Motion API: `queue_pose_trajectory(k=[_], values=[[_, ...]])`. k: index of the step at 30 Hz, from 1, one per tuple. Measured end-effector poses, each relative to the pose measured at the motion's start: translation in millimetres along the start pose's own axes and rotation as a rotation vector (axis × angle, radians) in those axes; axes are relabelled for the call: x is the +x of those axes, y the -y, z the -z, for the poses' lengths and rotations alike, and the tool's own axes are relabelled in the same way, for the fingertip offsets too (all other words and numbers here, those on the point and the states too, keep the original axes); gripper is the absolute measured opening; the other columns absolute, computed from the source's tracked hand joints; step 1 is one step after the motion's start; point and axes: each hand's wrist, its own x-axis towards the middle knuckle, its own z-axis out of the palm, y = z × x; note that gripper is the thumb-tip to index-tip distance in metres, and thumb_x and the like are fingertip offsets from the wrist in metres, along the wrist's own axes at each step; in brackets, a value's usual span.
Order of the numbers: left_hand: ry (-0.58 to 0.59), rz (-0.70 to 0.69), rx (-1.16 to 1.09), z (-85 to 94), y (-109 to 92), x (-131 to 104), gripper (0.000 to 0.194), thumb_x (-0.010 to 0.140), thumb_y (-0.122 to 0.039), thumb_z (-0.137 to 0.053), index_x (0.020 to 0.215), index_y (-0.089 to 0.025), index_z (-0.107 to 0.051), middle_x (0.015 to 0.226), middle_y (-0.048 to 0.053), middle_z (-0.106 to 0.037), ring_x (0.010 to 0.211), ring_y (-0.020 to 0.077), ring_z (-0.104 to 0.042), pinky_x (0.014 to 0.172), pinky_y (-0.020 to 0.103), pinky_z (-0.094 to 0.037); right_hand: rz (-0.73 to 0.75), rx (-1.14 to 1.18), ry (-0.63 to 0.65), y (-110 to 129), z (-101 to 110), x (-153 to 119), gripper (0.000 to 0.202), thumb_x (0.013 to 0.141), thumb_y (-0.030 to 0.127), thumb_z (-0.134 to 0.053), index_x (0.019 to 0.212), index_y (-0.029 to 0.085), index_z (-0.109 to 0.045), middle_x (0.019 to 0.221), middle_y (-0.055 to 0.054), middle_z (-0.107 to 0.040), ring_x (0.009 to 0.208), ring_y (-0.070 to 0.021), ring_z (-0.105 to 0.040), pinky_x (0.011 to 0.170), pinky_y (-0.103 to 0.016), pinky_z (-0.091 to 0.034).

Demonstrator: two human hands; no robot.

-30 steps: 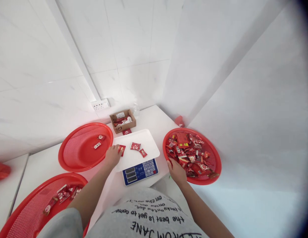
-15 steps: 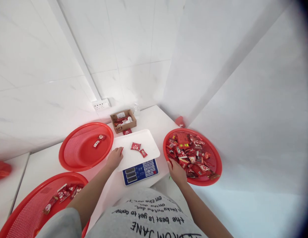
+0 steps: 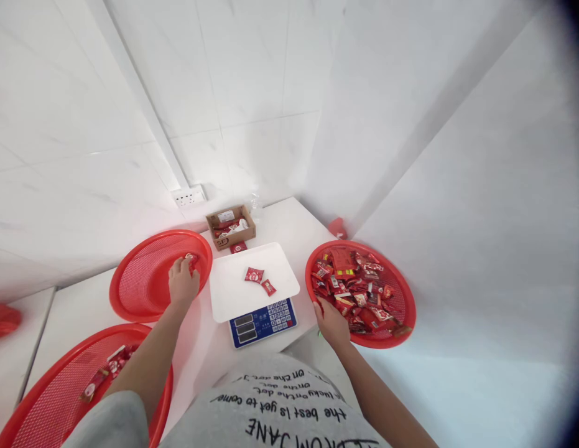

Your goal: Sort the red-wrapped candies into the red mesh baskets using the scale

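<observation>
Well, just swung the left hand (image 3: 183, 283) off the white tray (image 3: 233, 295) of the scale (image 3: 262, 323) and over into the farther left basket (image 3: 142, 274), right by a red packet (image 3: 192, 259) in there. Had a third piece under those fingers on the tray a second ago, gone from there now, so probably shifted it from scale to basket. Couldn't tell whether gripping it or letting go, with fingers bent and mostly hiding the spot. Left two more packets (image 3: 254, 274) near the middle of the tray, close together. Kept the right hand (image 3: 333, 325) gripping the rim of the right basket (image 3: 405, 297), loaded with red packets.
</observation>
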Motion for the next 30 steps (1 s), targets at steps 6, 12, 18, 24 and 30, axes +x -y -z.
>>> queue_pose_trajectory(k=[6,12,18,24,30], values=[[0.434,-0.51,0.022,-45.0,-60,-25,0.042,0.08,-0.015,-0.04,0.121,-0.014,-0.049,0.133,0.012,-0.046,0.123,0.0233,-0.039,0.104,0.038,-0.03,0.001,0.015,-0.013,1,0,0,0.05,0.089,0.044,-0.023,0.127,0.02,-0.046,0.128,-0.008,-0.052,0.115,-0.0216,-0.05,0.089,-0.032,-0.04],[0.546,-0.638,0.044,-73.4,-112,-39,0.045,0.08,-0.01,-0.038,0.123,-0.022,-0.048,0.129,0.006,-0.05,0.118,0.0219,-0.043,0.093,0.037,-0.038,0.011,0.026,-0.022,0,0,0,0.049,0.089,0.044,-0.024,0.126,0.019,-0.047,0.126,-0.008,-0.054,0.114,-0.022,-0.05,0.09,-0.033,-0.039],[0.461,-0.483,0.096,-56.8,-94,-23,0.041,0.081,-0.013,-0.04,0.121,-0.021,-0.047,0.112,0.009,-0.058,0.101,0.0225,-0.051,0.081,0.033,-0.042,0.013,0.031,-0.027,-2,-2,1,0.049,0.09,0.044,-0.024,0.126,0.02,-0.046,0.126,-0.008,-0.053,0.114,-0.0218,-0.05,0.088,-0.033,-0.04],[0.159,-0.115,0.157,-13.7,-31,4,0.039,0.082,-0.021,-0.042,0.12,-0.015,-0.048,0.112,0.014,-0.055,0.102,0.0287,-0.05,0.085,0.04,-0.04,0.016,0.023,-0.016,0,-1,1,0.049,0.089,0.043,-0.024,0.126,0.019,-0.046,0.126,-0.009,-0.053,0.113,-0.0233,-0.051,0.088,-0.034,-0.041],[0.191,-0.282,0.065,-24.9,-42,-8,0.038,0.081,-0.016,-0.042,0.117,-0.016,-0.053,0.124,0.012,-0.051,0.117,0.0266,-0.042,0.099,0.041,-0.033,0.011,0.044,-0.007,2,2,0,0.049,0.089,0.043,-0.024,0.125,0.02,-0.047,0.127,-0.009,-0.053,0.113,-0.0232,-0.051,0.087,-0.035,-0.041]])
